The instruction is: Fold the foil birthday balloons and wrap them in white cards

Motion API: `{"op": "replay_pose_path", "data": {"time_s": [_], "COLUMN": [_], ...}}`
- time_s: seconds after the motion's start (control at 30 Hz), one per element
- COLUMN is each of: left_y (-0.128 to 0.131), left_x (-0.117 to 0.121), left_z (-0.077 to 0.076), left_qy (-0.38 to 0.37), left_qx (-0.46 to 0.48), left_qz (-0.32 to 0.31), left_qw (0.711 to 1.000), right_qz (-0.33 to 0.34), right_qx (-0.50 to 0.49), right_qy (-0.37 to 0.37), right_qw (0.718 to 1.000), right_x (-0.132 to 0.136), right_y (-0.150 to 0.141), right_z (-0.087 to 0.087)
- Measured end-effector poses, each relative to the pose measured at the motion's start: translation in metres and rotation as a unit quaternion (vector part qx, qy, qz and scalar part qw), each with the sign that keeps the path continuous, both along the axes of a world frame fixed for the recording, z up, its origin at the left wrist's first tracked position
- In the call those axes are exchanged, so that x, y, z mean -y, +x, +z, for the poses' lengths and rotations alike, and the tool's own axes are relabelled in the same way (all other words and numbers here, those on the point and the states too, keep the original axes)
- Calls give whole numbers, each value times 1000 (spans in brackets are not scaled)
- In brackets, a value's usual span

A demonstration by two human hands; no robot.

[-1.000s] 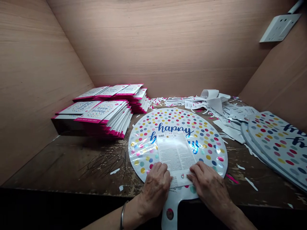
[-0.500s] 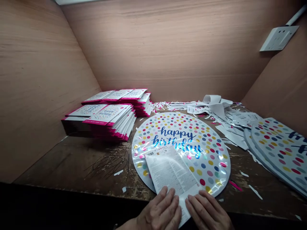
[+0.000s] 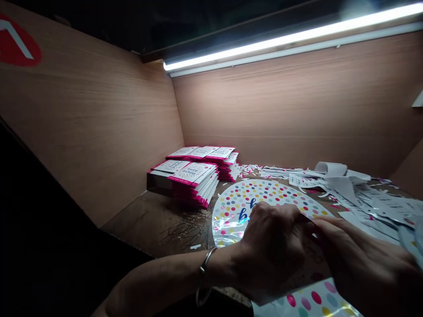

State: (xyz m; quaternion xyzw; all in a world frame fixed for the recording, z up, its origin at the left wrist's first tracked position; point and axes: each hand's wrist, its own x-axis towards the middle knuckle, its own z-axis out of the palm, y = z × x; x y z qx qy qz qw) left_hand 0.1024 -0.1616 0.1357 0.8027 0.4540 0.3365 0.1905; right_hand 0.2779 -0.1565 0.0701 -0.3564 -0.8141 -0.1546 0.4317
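Note:
My left hand (image 3: 274,246), with a metal bangle (image 3: 205,264) at the wrist, is raised with its fingers curled. Close beside it is my right hand (image 3: 360,251), partly blurred, its fingers closed too. Between them both hands grip a thin printed packet (image 3: 312,264), dark in shadow with faint lettering. Behind and below my hands lies a round, shiny "happy birthday" disc (image 3: 231,204) with coloured dots; my hands hide much of it. A larger-looking dotted shiny surface (image 3: 304,301) shows underneath; I cannot tell whether it is the same disc.
Stacks of white and pink printed packets (image 3: 194,174) stand at the back left. Cut paper strips and sheets (image 3: 363,193) are heaped at the back right. Wooden walls (image 3: 297,114) enclose the worktop (image 3: 139,222). A tube light (image 3: 280,39) runs overhead.
The packet, earlier flat on the disc under both hands, is now lifted toward me and gripped between them. The camera view has swung left and up, bringing the light into view.

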Motion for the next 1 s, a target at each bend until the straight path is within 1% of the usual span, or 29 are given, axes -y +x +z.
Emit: {"op": "replay_pose_path", "data": {"time_s": [0.03,0.07,0.1,0.13,0.17,0.2,0.23,0.27,0.3,0.33,0.37,0.4,0.43,0.47,0.5,0.53,0.57,0.6,0.63,0.67,0.7,0.73,0.77,0.8,0.83,0.87,0.9,0.97,1.0], "left_y": [-1,-2,-5,-8,-13,-18,-23,-28,-32,-35,-37,-38,-38,-38,-37,-37,-37,-37,-37,-37,-37,-38,-38,-39,-40,-42,-43,-46,-48], "left_x": [-5,-10,-16,-21,-27,-32,-36,-38,-40,-41,-40,-40,-39,-37,-37,-36,-35,-35,-34,-34,-35,-35,-36,-37,-38,-40,-41,-43,-44], "left_z": [0,-1,-2,-4,-7,-10,-13,-16,-19,-22,-25,-26,-28,-28,-29,-29,-30,-31,-32,-33,-35,-37,-39,-42,-44,-47,-50,-55,-57], "left_qy": [-11,-29,-58,-98,-148,-202,-255,-304,-346,-379,-403,-417,-424,-425,-424,-423,-424,-428,-432,-435,-437,-436,-432,-426,-417,-408,-401,-393,-390], "left_qx": [16,35,57,80,102,123,144,166,193,220,245,266,281,291,296,300,304,308,310,313,318,324,329,329,327,323,319,326,337], "left_qz": [6,6,3,-4,-11,-15,-16,-16,-16,-15,-11,-6,0,5,10,11,11,11,13,14,13,13,12,12,17,26,38,59,65], "left_qw": [1000,999,997,992,984,971,956,938,918,899,882,869,861,857,856,855,853,850,847,844,841,839,839,843,848,854,858,858,854], "right_qz": [-9,-5,13,44,84,133,182,219,247,270,287,298,306,310,309,306,302,295,286,273,244,200,149,100,63,44,45,76,97], "right_qx": [6,8,1,-20,-45,-68,-94,-126,-168,-213,-257,-295,-324,-343,-355,-362,-364,-360,-347,-317,-270,-211,-152,-103,-69,-51,-45,-53,-78], "right_qy": [-17,-54,-116,-204,-304,-407,-502,-577,-630,-665,-686,-698,-705,-710,-714,-714,-711,-707,-697,-677,-638,-582,-519,-461,-420,-403,-406,-447,-485], "right_qw": [1000,999,993,978,948,901,840,777,717,663,617,580,551,531,518,516,521,533,558,606,679,759,828,876,903,913,912,890,865], "right_x": [-3,-8,-12,-17,-22,-26,-30,-32,-34,-34,-34,-33,-32,-30,-29,-27,-27,-27,-28,-29,-32,-35,-39,-43,-46,-49,-50,-51,-49], "right_y": [-7,-14,-18,-21,-21,-21,-19,-17,-15,-15,-15,-16,-17,-20,-22,-25,-27,-29,-30,-31,-31,-31,-29,-26,-23,-19,-14,-7,-4], "right_z": [5,10,14,17,20,21,21,19,16,12,6,1,-4,-9,-12,-14,-16,-17,-19,-21,-25,-31,-37,-43,-50,-55,-58,-60,-59]}}
